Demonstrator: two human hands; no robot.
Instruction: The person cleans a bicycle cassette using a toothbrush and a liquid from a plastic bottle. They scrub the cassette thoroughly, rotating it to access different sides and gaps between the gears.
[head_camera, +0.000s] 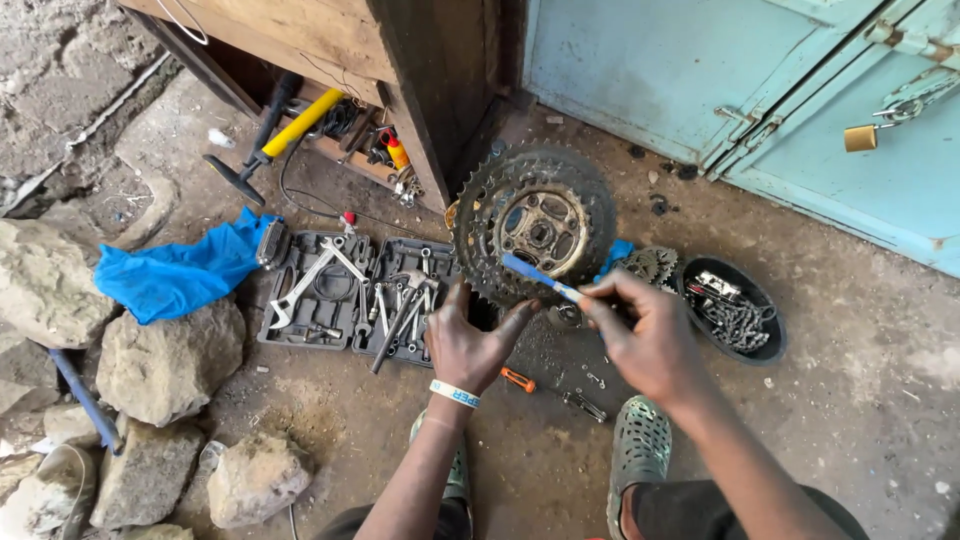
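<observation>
Nearest the camera, two green perforated clogs (640, 445) rest on the concrete floor (850, 400), at 6 o'clock of the work. Left hand (470, 340): fingers spread and clamped on the lower rim of a rusty toothed bicycle sprocket cluster (535, 225), held upright at the centre of the view; a white-and-blue wristband (455, 393) circles the wrist. Right hand (645, 335): fingers pinched together on a blue-handled toothbrush (540, 277), whose blue end lies against the sprocket face.

At 3 o'clock of the sprocket, a round black tray (770, 345) holds a bicycle chain (735, 320); a smaller sprocket (652, 265) lies between the two. At 9 o'clock, an open grey tool case (275, 325) holds spanners and keys, with a blue cloth (175, 275) beyond it and pale rocks (165, 365) at 8 o'clock. At 11 o'clock, a yellow-barrelled pump (295, 125) leans by a wooden cabinet (330, 35). At 1 to 2 o'clock stands a pale blue metal door (650, 70) bearing a brass padlock (860, 137). A small orange-handled tool (518, 379) lies just below the left hand.
</observation>
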